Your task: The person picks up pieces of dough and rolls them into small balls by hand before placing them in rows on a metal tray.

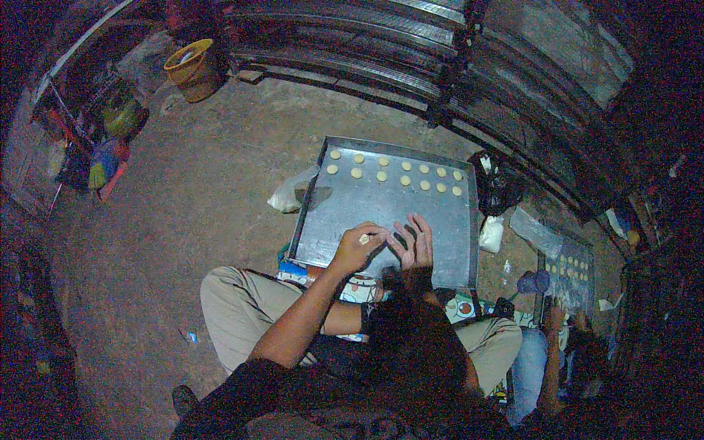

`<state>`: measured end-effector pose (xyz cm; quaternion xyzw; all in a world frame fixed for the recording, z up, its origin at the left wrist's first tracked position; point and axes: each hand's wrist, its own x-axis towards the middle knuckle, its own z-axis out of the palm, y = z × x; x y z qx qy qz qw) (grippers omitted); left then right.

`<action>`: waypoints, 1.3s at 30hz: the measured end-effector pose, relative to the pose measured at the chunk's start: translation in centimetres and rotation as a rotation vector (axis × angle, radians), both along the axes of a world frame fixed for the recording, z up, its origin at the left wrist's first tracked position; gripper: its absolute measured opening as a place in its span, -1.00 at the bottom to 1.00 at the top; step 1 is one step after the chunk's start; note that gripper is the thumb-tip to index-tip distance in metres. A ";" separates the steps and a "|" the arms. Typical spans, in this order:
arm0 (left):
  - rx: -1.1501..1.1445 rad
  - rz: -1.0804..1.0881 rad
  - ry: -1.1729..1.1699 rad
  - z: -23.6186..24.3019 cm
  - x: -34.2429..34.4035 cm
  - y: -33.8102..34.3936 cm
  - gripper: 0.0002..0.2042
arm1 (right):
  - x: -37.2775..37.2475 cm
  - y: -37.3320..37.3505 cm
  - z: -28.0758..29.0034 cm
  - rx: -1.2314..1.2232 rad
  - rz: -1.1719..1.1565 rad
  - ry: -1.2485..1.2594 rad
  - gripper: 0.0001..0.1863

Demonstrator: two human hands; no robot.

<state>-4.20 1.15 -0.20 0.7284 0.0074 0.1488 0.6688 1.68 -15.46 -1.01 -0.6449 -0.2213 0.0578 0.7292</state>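
My left hand (pixel 355 251) is curled over the near part of a large metal baking tray (pixel 330 224), closed around a small pale lump of dough (pixel 364 239). Close beside it, my right hand (pixel 415 248) is raised with its fingers stretched apart and nothing visible in them. The fingertips of both hands almost meet; whether they touch I cannot tell. Along the tray's far side lie two rows of small round flattened dough pieces (pixel 382 176). The tray sits low in front of my crossed legs.
A plastic bag of white stuff (pixel 284 196) lies left of the tray; a white packet (pixel 491 235) and a black bag (pixel 500 187) are on its right. Further right, another person's hand (pixel 555 315) is near a second tray (pixel 576 292). Metal racks (pixel 352 40) and an orange bucket (pixel 194 77) stand behind.
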 end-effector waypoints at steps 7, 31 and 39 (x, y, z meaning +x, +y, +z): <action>0.385 0.019 -0.084 0.1 -0.6 0.7 -0.84 | 0.0 0.1 -0.7 0.181 0.105 0.229 -0.36; -0.053 -0.120 0.362 0.1 0.4 1.1 -0.68 | -2.0 0.0 -1.6 -1.058 0.293 -0.945 -0.77; 0.334 0.068 0.158 0.6 0.0 1.0 -0.73 | -2.3 0.9 -2.4 -1.149 0.356 -0.992 -0.77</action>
